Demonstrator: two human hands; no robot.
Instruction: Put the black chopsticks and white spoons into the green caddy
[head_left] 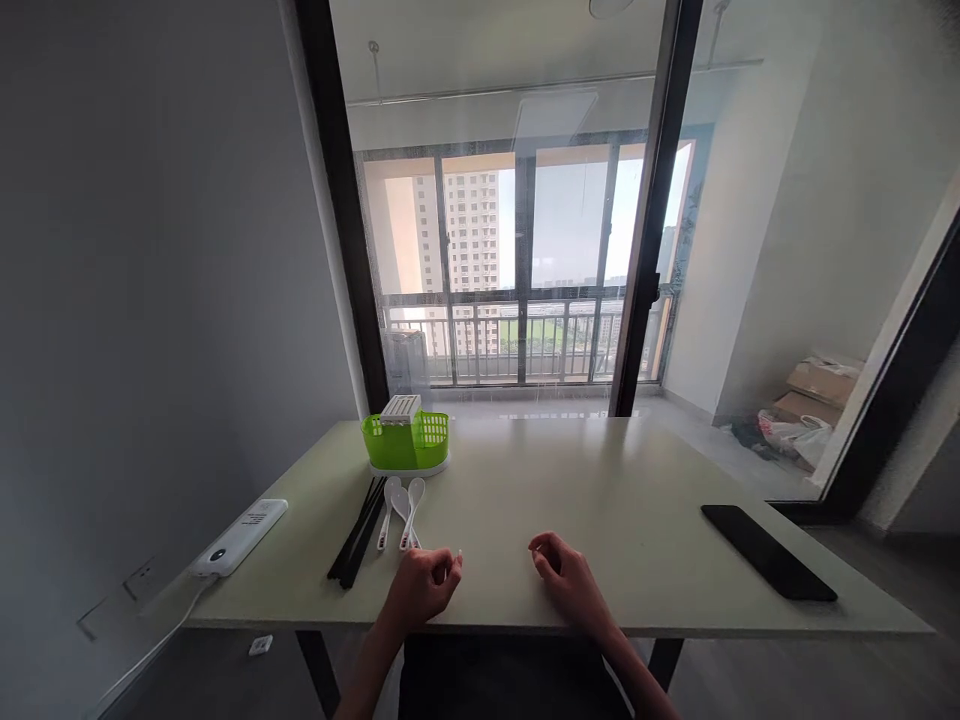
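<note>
My left hand (429, 583) rests at the near edge of the table, its fingers curled into a loose fist with nothing visible in it. Just beyond it lie several white spoons (415, 497), their handles toward me and the closest handle end near my knuckles. Left of the spoons is a bundle of black chopsticks (352, 545). Behind them stands a green cutlery basket (397, 457) with a white slatted part on top and a white base. My right hand (564, 575) lies on the table to the right, fingers curled in, apart from any object and holding nothing visible.
A white power strip (244, 535) with a cord lies at the table's left edge. On the right is a flat black rectangular object (769, 552). The pale table (600, 480) meets a glass sliding door. Beyond the glass, cardboard boxes (821, 385) sit on the floor.
</note>
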